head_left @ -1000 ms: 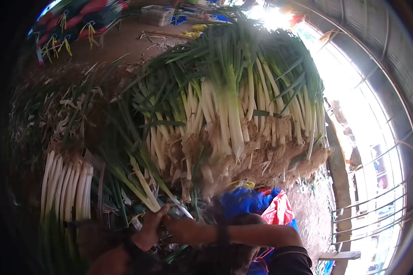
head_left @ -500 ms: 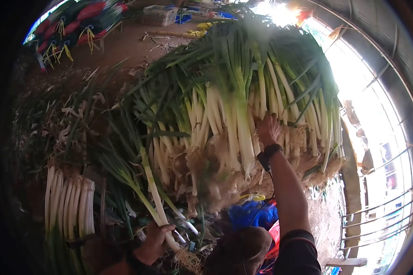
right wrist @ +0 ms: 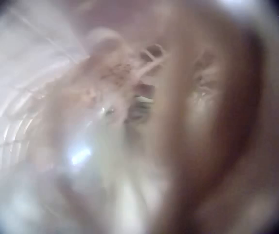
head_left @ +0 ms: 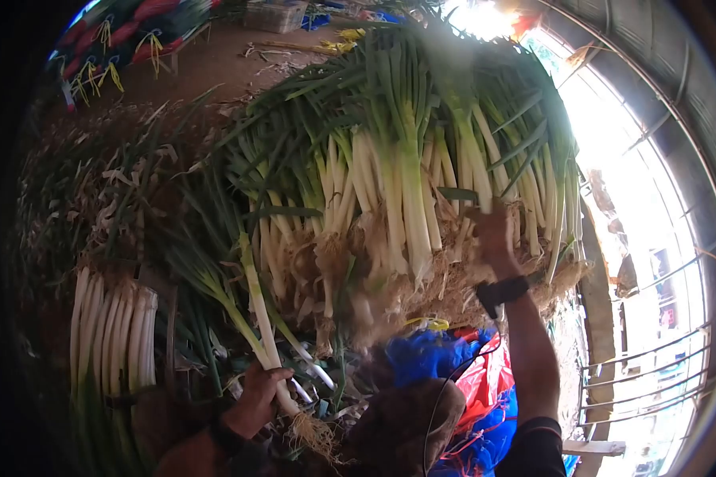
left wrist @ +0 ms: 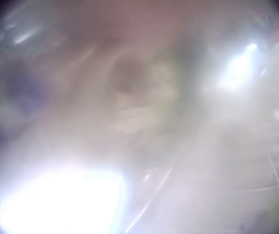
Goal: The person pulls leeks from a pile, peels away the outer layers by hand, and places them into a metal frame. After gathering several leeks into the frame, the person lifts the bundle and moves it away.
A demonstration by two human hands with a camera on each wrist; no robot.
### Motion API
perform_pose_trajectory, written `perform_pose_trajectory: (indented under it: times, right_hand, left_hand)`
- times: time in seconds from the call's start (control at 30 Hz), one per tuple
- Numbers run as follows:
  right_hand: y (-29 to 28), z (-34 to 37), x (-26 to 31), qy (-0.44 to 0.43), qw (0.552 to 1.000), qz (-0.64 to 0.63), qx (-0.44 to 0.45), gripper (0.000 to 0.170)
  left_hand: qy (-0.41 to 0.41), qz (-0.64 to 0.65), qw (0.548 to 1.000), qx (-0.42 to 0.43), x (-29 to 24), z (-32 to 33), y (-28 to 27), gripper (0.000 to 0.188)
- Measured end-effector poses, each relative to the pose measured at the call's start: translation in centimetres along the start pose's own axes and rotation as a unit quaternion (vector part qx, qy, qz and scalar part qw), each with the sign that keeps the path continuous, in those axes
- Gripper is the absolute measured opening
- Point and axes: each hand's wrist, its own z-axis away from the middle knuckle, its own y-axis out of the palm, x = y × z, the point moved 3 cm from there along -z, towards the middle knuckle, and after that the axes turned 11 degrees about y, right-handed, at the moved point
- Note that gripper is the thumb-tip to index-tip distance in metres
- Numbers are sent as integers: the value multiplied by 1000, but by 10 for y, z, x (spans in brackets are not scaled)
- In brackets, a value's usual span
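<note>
In the head view the left hand (head_left: 254, 399) grips a leek (head_left: 261, 318) low on its white stem, just above the hairy roots (head_left: 313, 436). The right hand (head_left: 495, 237) is at the lower stem of another leek (head_left: 471, 153) in the large heap; blur partly hides its fingers, which appear curled at the stem. A dark band (head_left: 503, 294) is on the right wrist. The left wrist view is too hazy to make out the hand. In the right wrist view blurred fingers (right wrist: 178, 112) stand beside roots and pale stems.
The leek heap (head_left: 406, 159) fills the middle. At the lower left stands a row of white stems (head_left: 113, 330). A blue and red bag (head_left: 485, 370) lies below the heap. Leafy waste (head_left: 95, 191) covers the left, and metal bars (head_left: 648, 362) run along the right.
The right hand has left the left hand's side and reached up into the heap, then shifted slightly right. The left hand holds its leek, whose roots have come into sight.
</note>
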Motion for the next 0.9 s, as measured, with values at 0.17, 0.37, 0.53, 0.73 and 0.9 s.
perform_pose_trajectory:
  times: [0.17, 0.37, 0.53, 0.73, 0.9]
  right_hand:
    - [84, 45, -26, -34, 948, 305, -87, 48]
    - [78, 44, -1, 27, 916, 391, -87, 43]
    - [14, 46, 44, 81, 979, 159, 95, 24]
    - [-10, 60, 84, 65, 972, -123, 188, 46]
    - [37, 25, 14, 133, 985, 31, 104, 40]
  left_hand:
    - [14, -38, 999, 14, 8, 8, -5, 24]
    - [-24, -25, 999, 32, 2, 24, -4, 28]
    - [-4, 18, 998, 54, -4, 31, -16, 30]
    - [19, 3, 997, 68, -17, 40, -14, 28]
    - [8, 7, 998, 61, -11, 37, -20, 26]
